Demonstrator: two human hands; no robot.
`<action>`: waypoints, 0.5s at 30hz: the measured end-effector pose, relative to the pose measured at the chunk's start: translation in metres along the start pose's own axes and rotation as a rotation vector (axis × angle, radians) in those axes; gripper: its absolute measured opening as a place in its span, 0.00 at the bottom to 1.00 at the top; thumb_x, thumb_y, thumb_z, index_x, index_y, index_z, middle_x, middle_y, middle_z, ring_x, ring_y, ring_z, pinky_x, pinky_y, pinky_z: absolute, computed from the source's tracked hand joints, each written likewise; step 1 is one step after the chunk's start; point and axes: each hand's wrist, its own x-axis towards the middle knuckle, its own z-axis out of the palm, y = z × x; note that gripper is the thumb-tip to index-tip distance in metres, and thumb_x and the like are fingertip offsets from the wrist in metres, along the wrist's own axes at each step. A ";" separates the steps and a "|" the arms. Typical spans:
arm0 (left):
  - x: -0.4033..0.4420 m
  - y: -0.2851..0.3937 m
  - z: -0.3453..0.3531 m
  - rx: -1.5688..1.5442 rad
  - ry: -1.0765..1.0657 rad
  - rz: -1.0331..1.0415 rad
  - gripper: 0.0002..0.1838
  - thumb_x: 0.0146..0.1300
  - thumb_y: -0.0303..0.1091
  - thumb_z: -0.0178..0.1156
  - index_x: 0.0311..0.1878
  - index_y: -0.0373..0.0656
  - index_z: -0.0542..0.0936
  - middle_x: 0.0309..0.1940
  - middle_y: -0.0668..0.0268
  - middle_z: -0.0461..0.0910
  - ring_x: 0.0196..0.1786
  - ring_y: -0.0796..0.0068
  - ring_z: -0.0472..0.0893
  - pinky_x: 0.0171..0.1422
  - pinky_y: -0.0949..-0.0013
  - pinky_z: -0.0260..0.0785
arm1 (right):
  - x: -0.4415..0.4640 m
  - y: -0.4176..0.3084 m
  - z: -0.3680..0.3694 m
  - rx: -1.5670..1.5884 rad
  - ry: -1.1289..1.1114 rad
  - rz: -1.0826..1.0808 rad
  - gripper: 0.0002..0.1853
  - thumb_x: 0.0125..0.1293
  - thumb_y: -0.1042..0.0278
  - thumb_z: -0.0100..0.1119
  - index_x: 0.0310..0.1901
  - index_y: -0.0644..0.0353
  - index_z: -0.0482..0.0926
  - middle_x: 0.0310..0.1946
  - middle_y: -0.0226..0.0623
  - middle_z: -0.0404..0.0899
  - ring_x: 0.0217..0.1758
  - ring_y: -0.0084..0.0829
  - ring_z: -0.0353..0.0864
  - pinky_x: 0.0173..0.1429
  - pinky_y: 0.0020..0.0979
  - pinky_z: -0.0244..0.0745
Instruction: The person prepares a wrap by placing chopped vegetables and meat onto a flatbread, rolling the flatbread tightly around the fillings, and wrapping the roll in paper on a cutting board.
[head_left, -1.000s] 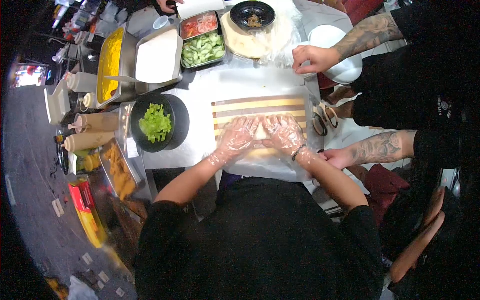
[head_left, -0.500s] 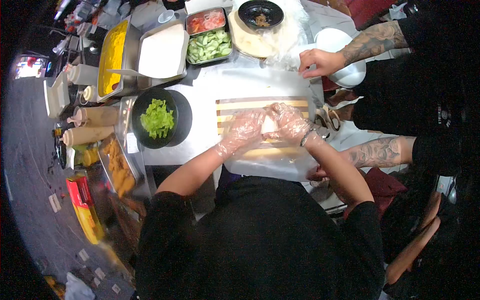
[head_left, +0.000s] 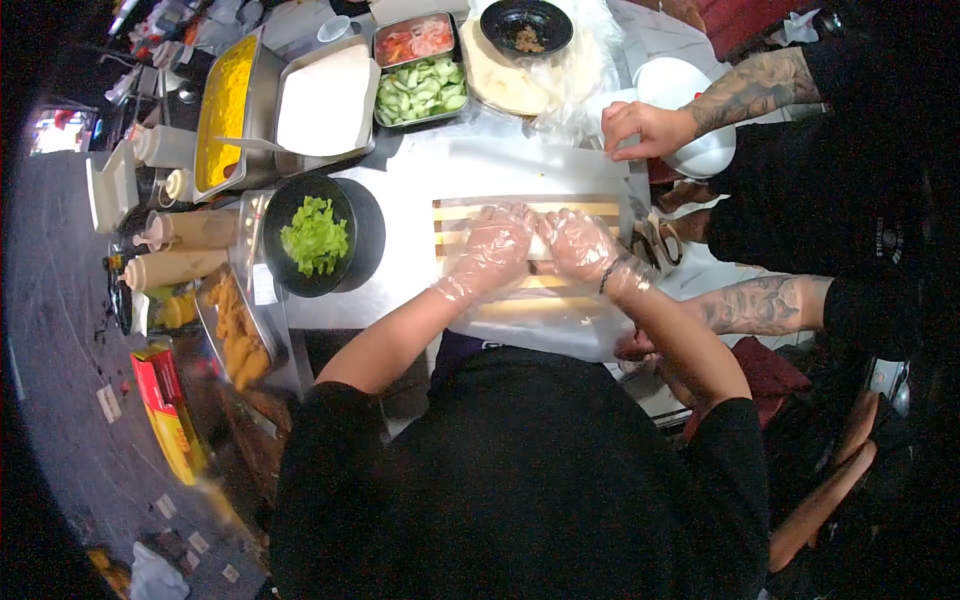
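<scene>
Both my hands wear clear plastic gloves and meet over a striped cutting board point(head_left: 455, 212). My left hand point(head_left: 497, 243) curls its fingers around the left side of a pale folded item point(head_left: 540, 247). From the other side, my right hand point(head_left: 582, 243) grips it, with the fingertips of both hands close together. Gloves and fingers cover most of the item, so I cannot tell its exact kind. A translucent sheet point(head_left: 570, 335) lies around the near edge of the board. To the left, a black bowl point(head_left: 282, 272) holds chopped lettuce point(head_left: 315, 238).
Metal pans of cucumber slices point(head_left: 425, 90) and tomato point(head_left: 410, 42) stand beyond, beside flatbreads point(head_left: 500, 82) and a black dish point(head_left: 553, 35). Sauce bottles point(head_left: 185, 270) and fried food point(head_left: 242, 335) are left. At right are scissors point(head_left: 660, 240), a white bowl point(head_left: 665, 75) and a co-worker's hand point(head_left: 645, 130).
My fingers have closed in further over the pale item, so less of it shows. The co-worker's upper hand has shifted slightly right and curled more.
</scene>
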 end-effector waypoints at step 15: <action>0.010 -0.007 -0.013 -0.169 -0.168 -0.082 0.33 0.45 0.56 0.72 0.47 0.40 0.76 0.38 0.53 0.82 0.44 0.53 0.83 0.51 0.52 0.74 | 0.006 0.005 -0.007 0.152 -0.052 0.044 0.29 0.52 0.48 0.71 0.50 0.58 0.77 0.46 0.46 0.81 0.55 0.45 0.78 0.60 0.44 0.73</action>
